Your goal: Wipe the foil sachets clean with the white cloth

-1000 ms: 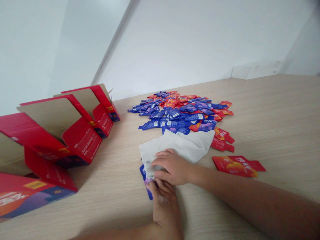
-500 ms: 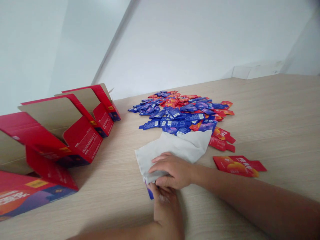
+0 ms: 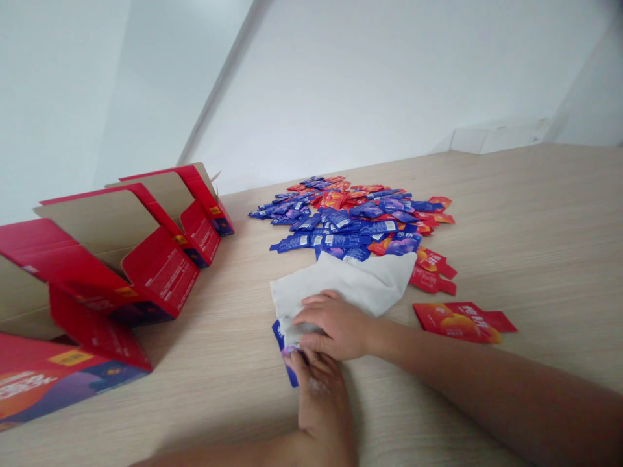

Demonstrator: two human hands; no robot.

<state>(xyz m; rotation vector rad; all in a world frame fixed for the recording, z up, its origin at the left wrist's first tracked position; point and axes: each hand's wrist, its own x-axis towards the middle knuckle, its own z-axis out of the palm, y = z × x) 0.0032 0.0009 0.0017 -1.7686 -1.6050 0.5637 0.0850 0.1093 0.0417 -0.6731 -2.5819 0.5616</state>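
Cloth (image 3: 360,285) pressed on a blue sachet (image 3: 281,340), just in front of the pile (image 3: 350,217)

I judge the cloth soft, light and limp, so it is best taken by a bunched corner. The sachet looks thin, light and slippery, so I would hold it by its flat edge. My right hand (image 3: 335,327) lies palm down on the near-left corner of the cloth, fingers half curled over it and thumb tucked at the side, gripping the fold. My left hand (image 3: 318,395) comes from the side far from the pile, flat on the tabletop (image 3: 535,214), with its fingertips touching the near end of the sachet. I cannot tell if they pinch it.
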